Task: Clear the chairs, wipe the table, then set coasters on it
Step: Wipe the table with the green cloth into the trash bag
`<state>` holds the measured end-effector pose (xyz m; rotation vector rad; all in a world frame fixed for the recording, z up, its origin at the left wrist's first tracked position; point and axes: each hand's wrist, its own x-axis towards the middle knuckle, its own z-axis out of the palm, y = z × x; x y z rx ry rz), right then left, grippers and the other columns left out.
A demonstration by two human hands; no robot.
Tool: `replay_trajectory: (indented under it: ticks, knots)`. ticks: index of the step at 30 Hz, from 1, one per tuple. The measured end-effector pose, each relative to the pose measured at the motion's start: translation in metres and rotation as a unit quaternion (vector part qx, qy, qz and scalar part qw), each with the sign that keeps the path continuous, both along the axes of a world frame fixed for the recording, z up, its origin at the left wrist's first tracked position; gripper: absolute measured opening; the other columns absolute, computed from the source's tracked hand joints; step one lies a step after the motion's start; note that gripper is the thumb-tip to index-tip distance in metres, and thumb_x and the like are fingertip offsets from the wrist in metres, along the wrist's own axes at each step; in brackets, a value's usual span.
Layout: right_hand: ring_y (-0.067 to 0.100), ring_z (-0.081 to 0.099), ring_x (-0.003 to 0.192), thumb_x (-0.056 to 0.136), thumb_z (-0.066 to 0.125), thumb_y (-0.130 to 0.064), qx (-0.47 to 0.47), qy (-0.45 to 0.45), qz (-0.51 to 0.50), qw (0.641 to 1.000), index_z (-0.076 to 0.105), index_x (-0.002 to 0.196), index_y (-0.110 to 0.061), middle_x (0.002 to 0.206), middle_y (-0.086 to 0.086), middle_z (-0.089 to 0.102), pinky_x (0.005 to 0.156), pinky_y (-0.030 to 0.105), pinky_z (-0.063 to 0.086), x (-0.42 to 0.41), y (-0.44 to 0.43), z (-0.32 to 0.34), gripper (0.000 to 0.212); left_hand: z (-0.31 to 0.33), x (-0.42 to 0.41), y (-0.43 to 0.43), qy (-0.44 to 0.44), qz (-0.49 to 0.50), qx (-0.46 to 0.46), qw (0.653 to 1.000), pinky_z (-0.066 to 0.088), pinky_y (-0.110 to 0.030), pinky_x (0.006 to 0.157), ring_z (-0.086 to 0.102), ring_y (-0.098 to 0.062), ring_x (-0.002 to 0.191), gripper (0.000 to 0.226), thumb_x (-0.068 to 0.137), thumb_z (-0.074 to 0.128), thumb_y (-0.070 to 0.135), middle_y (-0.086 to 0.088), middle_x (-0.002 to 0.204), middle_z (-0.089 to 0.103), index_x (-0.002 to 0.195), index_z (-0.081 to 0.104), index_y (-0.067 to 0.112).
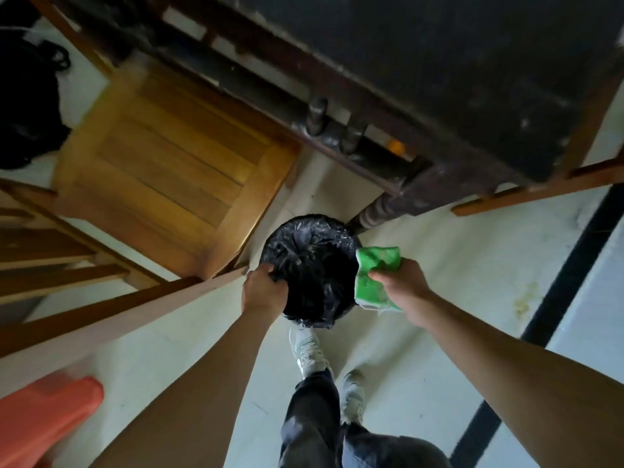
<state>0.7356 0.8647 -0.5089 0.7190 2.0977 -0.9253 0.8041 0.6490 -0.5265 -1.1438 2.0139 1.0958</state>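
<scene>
Bin: a round waste bin [314,265] lined with a crumpled black bag, by the table's turned leg [371,214] — its contents cannot be made out.
Left hand [263,292]: fingers curled over the bin's near rim, gripping it.
Right hand [401,285]: clutches a green cloth [371,282] just beside the bin's right edge.
Table [439,62]: dark top, upper right.
Chair [169,170]: wooden seat left of the bin, near the table.
Lower left: a blurred orange object [44,420].

Dim room, pale floor [456,265].
A black stripe [569,275] crosses the floor at right; a slatted wooden chair [175,170] stands at left beside a dark table [439,62] with turned legs; something orange [44,423] lies blurred at lower left.
</scene>
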Motion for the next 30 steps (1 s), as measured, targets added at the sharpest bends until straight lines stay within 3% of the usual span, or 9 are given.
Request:
replay_trajectory:
  ticks: [3,7,10,12,15,20,24,30]
  knots:
    - [0.030,0.065,0.090,0.084,0.067,-0.011,0.000,0.045,0.085,0.995,0.065,0.110,-0.007,0.093,0.010,0.067,0.073,0.031,0.048,-0.005,0.000,0.063,0.027,0.057,-0.017,0.007,0.009,0.002,0.014,1.000,0.052,-0.044,0.094,0.062,-0.036,0.107,0.043,0.087,0.049,0.005,-0.019,0.120,0.065,0.129,0.058,0.006]
    - [0.031,0.066,0.091,0.087,0.060,-0.014,0.011,0.143,0.220,0.965,0.063,0.116,-0.016,0.098,0.010,0.072,0.071,0.029,0.046,-0.015,0.009,0.142,0.029,0.132,-0.046,0.017,0.046,0.012,-0.006,0.999,0.051,-0.052,0.079,0.058,-0.049,0.101,0.029,0.084,0.049,0.001,-0.037,0.110,0.059,0.108,0.057,-0.014]
    - [0.030,0.066,0.085,0.087,0.062,-0.018,-0.002,0.201,0.281,0.938,0.061,0.114,-0.019,0.092,0.007,0.072,0.071,0.036,0.051,-0.026,0.018,0.183,0.028,0.177,-0.072,0.021,0.058,0.021,-0.026,0.998,0.051,-0.035,0.065,0.064,-0.034,0.083,0.030,0.091,0.050,0.009,-0.021,0.105,0.067,0.118,0.061,0.004]
    - [0.027,0.066,0.082,0.086,0.064,-0.021,-0.024,0.235,0.308,0.922,0.061,0.115,-0.020,0.090,0.004,0.071,0.070,0.038,0.052,-0.036,0.027,0.208,0.030,0.199,-0.090,0.023,0.070,0.041,-0.033,0.996,0.053,-0.037,0.075,0.064,-0.032,0.089,0.032,0.093,0.051,0.019,-0.014,0.107,0.068,0.124,0.059,0.011]
    - [0.024,0.064,0.078,0.084,0.065,-0.026,-0.053,0.289,0.362,0.884,0.060,0.114,-0.023,0.089,-0.001,0.069,0.067,0.037,0.050,-0.054,0.041,0.237,0.031,0.229,-0.117,0.026,0.086,0.095,-0.050,0.991,0.054,-0.040,0.083,0.063,-0.033,0.096,0.023,0.095,0.052,0.028,-0.014,0.109,0.066,0.115,0.059,0.019]
    - [0.019,0.065,0.075,0.084,0.068,-0.022,-0.084,0.358,0.400,0.839,0.060,0.112,-0.024,0.087,-0.008,0.068,0.062,0.031,0.048,-0.121,0.069,0.273,0.029,0.268,-0.159,0.041,0.114,0.143,-0.120,0.976,0.049,-0.043,0.097,0.057,-0.035,0.113,0.037,0.098,0.050,0.030,-0.015,0.125,0.062,0.130,0.054,0.012]
    - [0.018,0.066,0.093,0.087,0.069,-0.029,-0.032,0.355,0.395,0.847,0.055,0.121,-0.022,0.103,-0.004,0.068,0.079,0.034,0.055,-0.204,0.100,0.295,0.037,0.284,-0.185,0.066,0.103,0.135,-0.193,0.966,0.040,-0.045,0.104,0.047,-0.038,0.125,0.045,0.098,0.049,0.025,-0.018,0.139,0.047,0.139,0.045,0.009]
    - [0.020,0.061,0.100,0.093,0.051,-0.053,-0.011,0.282,0.277,0.919,0.041,0.134,-0.023,0.120,0.000,0.056,0.084,0.039,0.056,-0.294,0.120,0.293,0.052,0.286,-0.221,0.087,0.071,0.013,-0.264,0.962,0.036,-0.044,0.104,0.039,-0.035,0.127,0.039,0.097,0.047,0.025,-0.016,0.137,0.042,0.133,0.050,0.011]
